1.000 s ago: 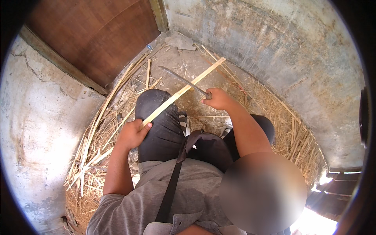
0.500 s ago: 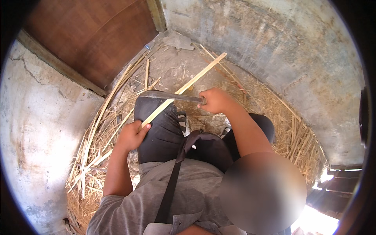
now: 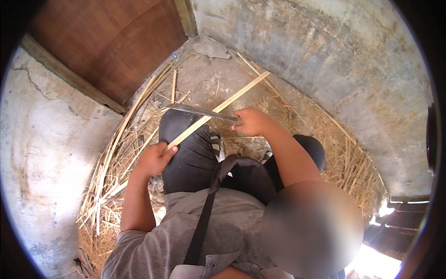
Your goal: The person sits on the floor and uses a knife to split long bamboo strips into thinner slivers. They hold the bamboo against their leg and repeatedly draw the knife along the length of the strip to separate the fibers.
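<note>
Stained, weathered walls [image 3: 316, 60] close in the space on both sides, with a brown wooden panel [image 3: 111, 46] set at the far left. Between them lies the dirt floor [image 3: 200, 79], its far corner where panel and right-hand wall meet. A person in a grey shirt [image 3: 213, 218] and dark trousers [image 3: 186, 172] sits on it, knees apart. Straw-like shavings [image 3: 357, 181] cover the floor's right edge, and more lie along its left edge, where long thin slats [image 3: 111, 149] run beside the wall. One pale flat strip [image 3: 232, 100] slants across the left knee, its free end pointing toward the floor's right edge. A long dark-bladed knife [image 3: 193, 110] crosses it near mid-length; whether the blade touches it cannot be told. The left hand [image 3: 155, 159] is closed round the strip's near end, thumb on top. The right hand [image 3: 251, 122] is curled tightly round the knife's handle, the blade pointing left. A flat grey stone [image 3: 211, 48] lies by the floor's far corner, and near it, by the panel, a tiny blue object [image 3: 174, 55].
</note>
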The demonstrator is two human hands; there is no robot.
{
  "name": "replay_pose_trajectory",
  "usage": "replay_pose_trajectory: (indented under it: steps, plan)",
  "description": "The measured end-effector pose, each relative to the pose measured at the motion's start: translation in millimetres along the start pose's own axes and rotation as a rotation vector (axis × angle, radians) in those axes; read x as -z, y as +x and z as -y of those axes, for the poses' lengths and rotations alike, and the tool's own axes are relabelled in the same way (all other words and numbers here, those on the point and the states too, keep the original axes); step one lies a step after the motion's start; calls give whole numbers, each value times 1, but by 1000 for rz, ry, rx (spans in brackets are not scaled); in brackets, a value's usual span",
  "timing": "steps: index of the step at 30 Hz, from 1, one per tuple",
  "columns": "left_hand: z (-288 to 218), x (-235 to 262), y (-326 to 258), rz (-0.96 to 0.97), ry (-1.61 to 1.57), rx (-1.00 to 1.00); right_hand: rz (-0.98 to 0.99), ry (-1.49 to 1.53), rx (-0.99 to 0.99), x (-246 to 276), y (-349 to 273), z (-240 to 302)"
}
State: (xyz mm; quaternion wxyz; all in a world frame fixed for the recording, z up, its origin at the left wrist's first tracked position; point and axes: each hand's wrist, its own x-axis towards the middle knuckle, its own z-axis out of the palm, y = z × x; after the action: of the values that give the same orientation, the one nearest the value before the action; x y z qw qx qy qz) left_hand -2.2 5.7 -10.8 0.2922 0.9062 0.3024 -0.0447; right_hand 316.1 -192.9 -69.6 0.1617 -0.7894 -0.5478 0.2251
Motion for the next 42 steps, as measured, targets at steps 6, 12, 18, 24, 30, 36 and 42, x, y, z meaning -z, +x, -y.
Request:
replay_pose_trajectory:
  steps: [6,12,18,24,30,36,42]
  plan:
    - [2,0,3,15,-23,-13,-179,137,-205,7,-3,-41]
    - [2,2,3,27,11,-4,-136,79,-191,13,-9,-26]
    - [3,2,1,32,-24,-6,45,77,-32,5,-1,-3]
    - [3,-1,3,6,-20,-12,-146,202,-279,9,-2,-48]
    - [3,-1,3,13,-8,-12,-165,136,-270,11,-5,-42]
    - [2,0,2,13,-1,-8,-23,105,-70,-3,0,-15]
    - [1,0,2,8,-6,-1,-44,81,-109,12,-2,-18]
